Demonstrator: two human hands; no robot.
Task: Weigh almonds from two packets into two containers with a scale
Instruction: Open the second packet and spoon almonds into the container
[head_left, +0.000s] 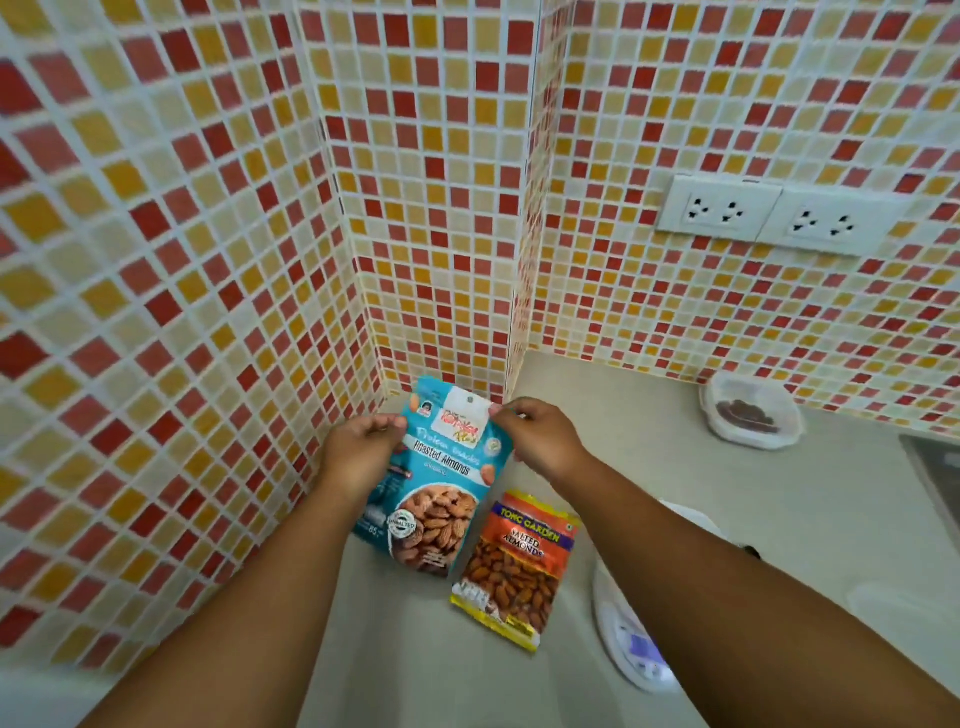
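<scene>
- Mosaic tile wall (208, 234) in red, orange and cream wraps the corner, double power socket (774, 214) on the right side.
- Beige counter (597, 415) below it.
- White kitchen scale (631, 639) sits at the right, mostly hidden under the right forearm.
- Blue roasted almonds packet (436, 488) is held up near the corner: left hand (358, 447) grips its left edge, right hand (540, 436) pinches the top right corner.
- Orange salted almonds packet (514, 569) lies flat just beside it.
- Clear lidded container (748, 415) with something dark inside, by the right wall.
</scene>
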